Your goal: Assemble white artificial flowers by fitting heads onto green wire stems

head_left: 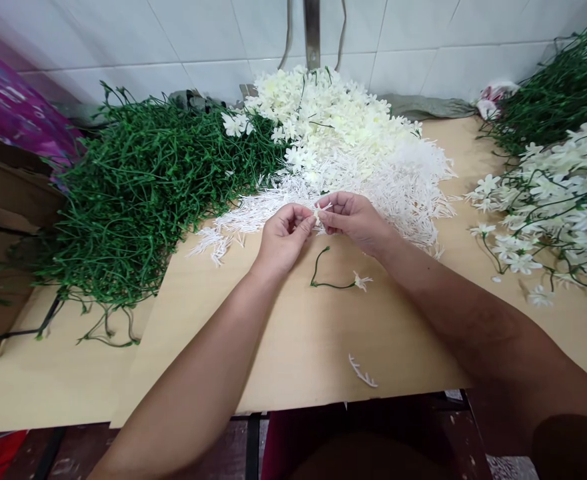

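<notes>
Over the middle of the table, my left hand (284,237) and my right hand (352,219) meet fingertip to fingertip. Both pinch a small white artificial flower piece (317,215) with thin white prongs; fingers cover most of it. Just below them on the board lies a bent green plastic stem (334,286) with a white pronged tip (362,282). Behind my hands spreads a heap of loose white pronged pieces (403,180), with a pile of cream-white flower heads (333,110) against the wall.
A large heap of green plastic stems (138,173) is on the left, near a cardboard box (8,227). To the right are finished-looking white flowers on stems (563,207) and more green stems (568,87). A loose white strip (362,371) lies by the front edge.
</notes>
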`<state>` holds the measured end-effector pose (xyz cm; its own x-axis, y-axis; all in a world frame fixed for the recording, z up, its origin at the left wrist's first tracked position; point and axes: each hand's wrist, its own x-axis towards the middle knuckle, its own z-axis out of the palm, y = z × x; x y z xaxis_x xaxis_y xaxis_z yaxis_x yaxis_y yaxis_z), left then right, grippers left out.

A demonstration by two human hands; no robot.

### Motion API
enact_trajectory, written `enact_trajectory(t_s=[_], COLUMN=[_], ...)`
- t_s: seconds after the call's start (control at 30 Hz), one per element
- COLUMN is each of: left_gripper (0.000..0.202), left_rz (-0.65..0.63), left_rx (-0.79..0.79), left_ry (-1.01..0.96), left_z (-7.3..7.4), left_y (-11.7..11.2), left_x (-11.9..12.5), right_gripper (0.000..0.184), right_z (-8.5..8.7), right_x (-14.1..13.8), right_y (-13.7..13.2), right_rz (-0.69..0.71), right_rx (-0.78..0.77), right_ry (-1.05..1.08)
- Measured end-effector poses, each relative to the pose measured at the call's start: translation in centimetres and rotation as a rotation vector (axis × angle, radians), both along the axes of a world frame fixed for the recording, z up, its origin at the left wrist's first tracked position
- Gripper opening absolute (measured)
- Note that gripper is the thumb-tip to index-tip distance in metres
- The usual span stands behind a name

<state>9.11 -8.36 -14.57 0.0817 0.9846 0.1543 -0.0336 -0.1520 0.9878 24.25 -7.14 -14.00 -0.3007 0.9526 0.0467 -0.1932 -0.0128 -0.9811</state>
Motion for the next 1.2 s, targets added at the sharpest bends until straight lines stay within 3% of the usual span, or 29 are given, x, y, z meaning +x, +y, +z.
enact_trajectory(t_s=[0.13, 0.33, 0.57, 0.7, 0.93, 1.2], left_gripper=[0.016, 0.019, 0.014, 0.012, 0.011, 0.023], left_rz=[-0.025, -0.290, -0.277, -0.188, -0.125, -0.076], left_rx=[0.041, 0.147, 0.160, 0.129, -0.167, -0.230], left_ry=[0.163, 0.795, 0.871, 0.736, 0.115, -0.009], left_z=[0.6, 1.4, 1.5, 1.0, 1.0, 0.6], left_y=[-0.4, -1.3, -1.6, -1.3, -0.6, -0.1], left_x=[-0.3, -1.0, -0.4, -0.6, -0.6, -0.7], right_gripper=[0.043, 0.038, 0.042, 0.040, 0.037, 0.038], right_z=[0.1, 0.5, 0.6, 0.6, 0.4, 0.3], right_x=[0.4, 0.9, 0.9, 1.3, 1.6, 1.8], right_y=[0.2, 0.4, 0.1, 0.3, 0.5, 0.6], right_rz=[-0.002, 0.013, 0.162, 0.189, 0.174, 0.206], right_rx=[0.019, -0.051, -0.129, -0.159, -0.211, -0.242], right_ry=[-0.011, 0.025, 0.064, 0.087, 0.174, 0.190])
